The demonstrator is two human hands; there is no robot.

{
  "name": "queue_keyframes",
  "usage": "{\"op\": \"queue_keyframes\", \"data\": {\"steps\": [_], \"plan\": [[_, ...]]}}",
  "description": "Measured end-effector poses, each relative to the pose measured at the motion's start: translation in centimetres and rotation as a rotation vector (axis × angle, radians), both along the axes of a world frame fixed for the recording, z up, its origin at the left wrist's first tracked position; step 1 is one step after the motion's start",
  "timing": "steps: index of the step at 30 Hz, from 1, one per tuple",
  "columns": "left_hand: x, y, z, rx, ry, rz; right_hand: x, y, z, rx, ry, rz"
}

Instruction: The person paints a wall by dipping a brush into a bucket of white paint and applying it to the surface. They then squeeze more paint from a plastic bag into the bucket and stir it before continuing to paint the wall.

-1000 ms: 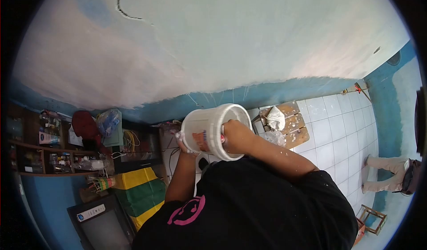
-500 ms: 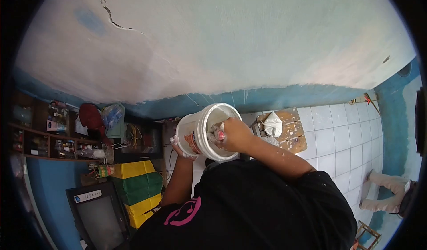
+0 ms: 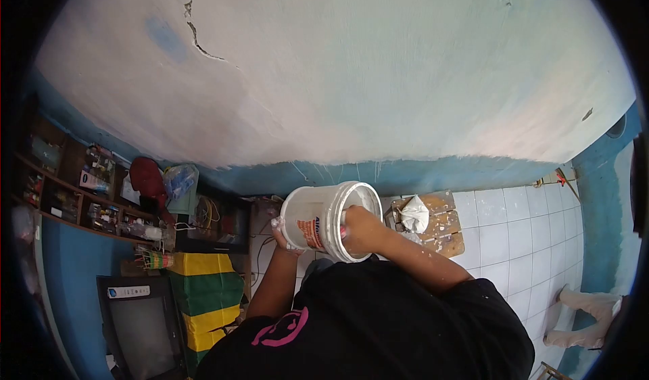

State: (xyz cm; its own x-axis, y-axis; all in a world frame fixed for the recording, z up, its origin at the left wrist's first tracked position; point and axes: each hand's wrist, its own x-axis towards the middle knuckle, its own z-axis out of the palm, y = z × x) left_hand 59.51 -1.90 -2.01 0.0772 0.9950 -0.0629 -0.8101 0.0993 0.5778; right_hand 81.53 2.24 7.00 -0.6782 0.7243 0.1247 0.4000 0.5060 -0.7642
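Note:
A white plastic bucket point(image 3: 304, 211) with orange and blue lettering is held on its side in front of my body, its mouth facing right. My left hand point(image 3: 282, 236), smeared with white, is closed against the bucket's bottom end and supports it. Inside the mouth, my right hand point(image 3: 362, 231) is curled. A small pinkish patch shows by its fingers, but the rim and the hand hide what they grip.
Ahead rises a wall point(image 3: 378, 82) with pale paint over blue and a crack. A paint-spotted wooden stool point(image 3: 443, 221) bears a white crumpled bag point(image 3: 414, 214). Shelves point(image 3: 74, 197) and a television point(image 3: 145, 326) stand left. Another person's legs point(image 3: 581, 319) appear at right.
The bucket has turned, its mouth now facing more to the right and its lettering showing more. My right hand sits further right and lower, still in the mouth. The whole view has shifted slightly.

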Motion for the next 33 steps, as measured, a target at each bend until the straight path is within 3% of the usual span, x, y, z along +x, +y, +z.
{"op": "queue_keyframes", "data": {"steps": [2,5,8,11,14,18,20,21,22,24,25,27,29,31,32,33], "plan": [[0.0,-0.2,0.1,-0.012,-0.019,-0.009,0.9,0.5,0.1,0.016,0.299,0.086],[0.6,0.2,2.1,-0.012,-0.026,0.063,3.4,-0.6,7.7,-0.218,0.386,-0.068],[0.3,0.2,3.3,0.021,-0.041,0.07,6.1,1.9,6.0,-0.008,0.662,-0.109],[-0.1,0.4,4.6,0.069,-0.058,0.053,6.3,3.0,6.3,-0.307,0.98,-0.5],[-0.7,0.7,5.8,0.104,-0.065,0.027,5.6,5.5,4.1,-0.234,1.089,-0.733],[-1.5,0.9,7.8,0.153,-0.067,-0.043,6.8,10.3,0.3,-0.32,0.975,-0.948],[-1.9,1.1,9.0,0.181,-0.076,-0.084,7.7,13.8,1.7,-0.141,1.021,-0.895],[-2.2,1.4,9.5,0.198,-0.086,-0.102,8.1,14.9,5.0,0.081,1.039,-0.82],[-2.6,1.7,9.5,0.212,-0.094,-0.117,8.1,15.1,9.3,0.144,1.056,-0.906],[-3.7,2.3,8.1,0.242,-0.09,-0.139,8.3,15.4,15.6,0.268,1.269,-0.789],[-4.1,2.5,7.0,0.292,0.283,-0.041,8.0,15.3,17.9,0.357,1.305,-0.736],[-4.9,3.1,6.7,0.202,0.032,-0.12,7.1,15.1,19.0,0.556,1.201,-0.763],[-5.4,3.6,5.9,0.154,-0.044,-0.15,7.3,17.1,14.2,0.628,1.138,-0.666],[-6.0,4.2,5.0,0.123,-0.074,-0.166,6.3,18.5,4.3,0.496,1.217,-0.695],[-6.3,4.3,4.7,0.112,-0.085,-0.179,6.5,18.0,-1.5,0.553,0.842,-0.868],[-6.7,4.4,4.3,0.102,-0.104,-0.191,4.2,16.4,-4.4,0.439,1.179,-0.883]]}}
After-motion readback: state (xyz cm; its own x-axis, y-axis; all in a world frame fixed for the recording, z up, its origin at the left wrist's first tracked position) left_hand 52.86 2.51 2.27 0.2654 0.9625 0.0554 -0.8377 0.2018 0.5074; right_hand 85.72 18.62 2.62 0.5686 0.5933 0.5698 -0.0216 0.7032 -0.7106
